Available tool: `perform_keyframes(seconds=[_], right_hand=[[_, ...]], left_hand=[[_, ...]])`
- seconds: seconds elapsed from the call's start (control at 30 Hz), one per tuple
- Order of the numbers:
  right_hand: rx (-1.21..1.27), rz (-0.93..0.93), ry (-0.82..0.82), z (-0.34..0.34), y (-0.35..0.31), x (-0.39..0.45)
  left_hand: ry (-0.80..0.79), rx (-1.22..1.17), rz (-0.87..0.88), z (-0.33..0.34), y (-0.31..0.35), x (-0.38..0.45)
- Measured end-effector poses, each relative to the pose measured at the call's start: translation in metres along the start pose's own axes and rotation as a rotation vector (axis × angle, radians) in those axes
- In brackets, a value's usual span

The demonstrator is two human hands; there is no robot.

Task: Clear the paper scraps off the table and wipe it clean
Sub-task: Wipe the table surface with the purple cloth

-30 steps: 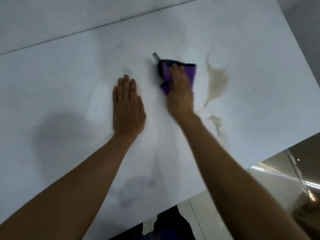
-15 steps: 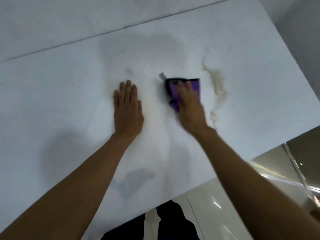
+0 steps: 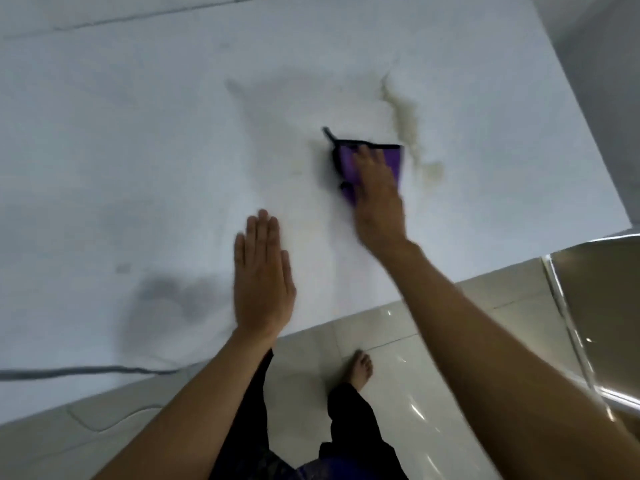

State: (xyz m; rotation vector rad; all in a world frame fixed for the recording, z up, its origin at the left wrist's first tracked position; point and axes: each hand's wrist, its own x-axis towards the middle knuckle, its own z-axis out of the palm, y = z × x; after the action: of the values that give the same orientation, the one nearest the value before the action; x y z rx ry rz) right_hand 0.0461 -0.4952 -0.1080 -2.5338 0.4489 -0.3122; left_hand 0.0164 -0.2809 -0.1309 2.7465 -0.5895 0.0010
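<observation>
Nearest the camera, a glossy pale tiled floor [image 3: 433,386] is showing beneath the table's near edge, with the person's bare foot [image 3: 360,370] standing on it and dark trouser legs [image 3: 353,434] hanging below. To the right, a shiny metallic panel [image 3: 602,313] is catching reflections beside the table corner.

The white table [image 3: 138,168] is filling most of the view, its surface blurred by camera motion. A dark line, possibly a cable or a seam, [image 3: 86,370] is running along its near left edge, and a grey smudge [image 3: 166,299] is lying just left of the left hand [image 3: 261,282]. That hand is resting flat on the table near the front edge, fingers straight and together, holding nothing.

Farther in and to the right, the right hand [image 3: 377,199] is pressing down on a purple cloth with black trim [image 3: 346,164], fingers spread over it; the motion blur is hiding whether they are curling into it. The cloth is lying flat on the table. Just right of and beyond the cloth, a yellowish stain [image 3: 405,123] is trailing across the surface, its lower patch close to the cloth's right edge. A faint grey mark [image 3: 263,88] is showing farther back, and a grey wall is rising past the far right corner.
</observation>
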Motion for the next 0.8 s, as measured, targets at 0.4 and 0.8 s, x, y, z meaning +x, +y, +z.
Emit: perform_keyframes(seconds=[0.4,0.8], right_hand=[[-0.071,-0.207,-0.252,-0.051,0.095,-0.04],[0.017,-0.571,-0.41,-0.039,0.059,-0.134]], left_hand=[[0.063,0.003,-0.025,0.007,0.0,0.001],[0.12,0.083,-0.042,0.011,0.003,-0.007]])
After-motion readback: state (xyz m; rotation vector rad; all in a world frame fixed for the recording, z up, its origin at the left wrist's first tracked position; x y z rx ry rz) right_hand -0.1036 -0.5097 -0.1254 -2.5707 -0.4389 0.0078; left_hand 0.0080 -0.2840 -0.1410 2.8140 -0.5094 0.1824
